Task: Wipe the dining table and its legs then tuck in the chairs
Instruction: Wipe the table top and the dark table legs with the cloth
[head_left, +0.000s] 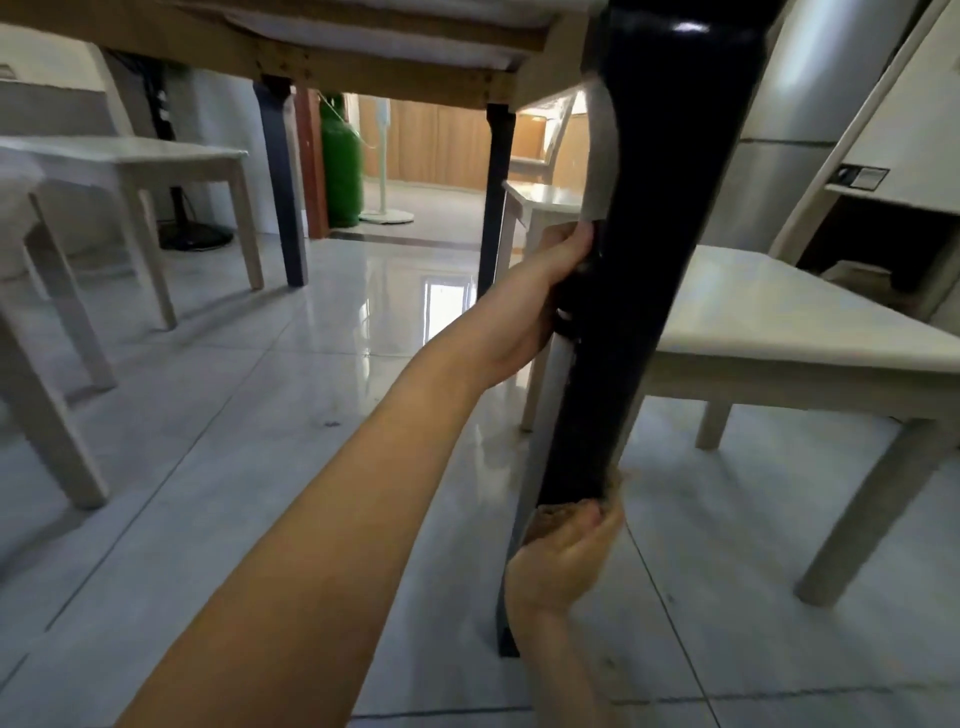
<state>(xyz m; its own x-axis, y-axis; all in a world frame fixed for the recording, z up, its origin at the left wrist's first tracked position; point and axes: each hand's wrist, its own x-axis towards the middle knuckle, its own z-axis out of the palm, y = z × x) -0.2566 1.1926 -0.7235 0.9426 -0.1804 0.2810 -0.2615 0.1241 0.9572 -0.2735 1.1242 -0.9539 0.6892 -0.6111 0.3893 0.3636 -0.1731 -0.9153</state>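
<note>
our left arm (322, 545) reaches the table leg (660, 208), left hand (540, 301) curled round its middle, likely to brace, while lower on it the right hand (561, 566) clamps a brown cloth (550, 515) for wiping.

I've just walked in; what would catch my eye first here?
A glossy black table leg fills the middle right, seen from low under the table. The left hand grips it halfway up, while the right hand presses a brown cloth against it lower down. A pale chair stands just right of it; a green gas cylinder sits far behind.
</note>
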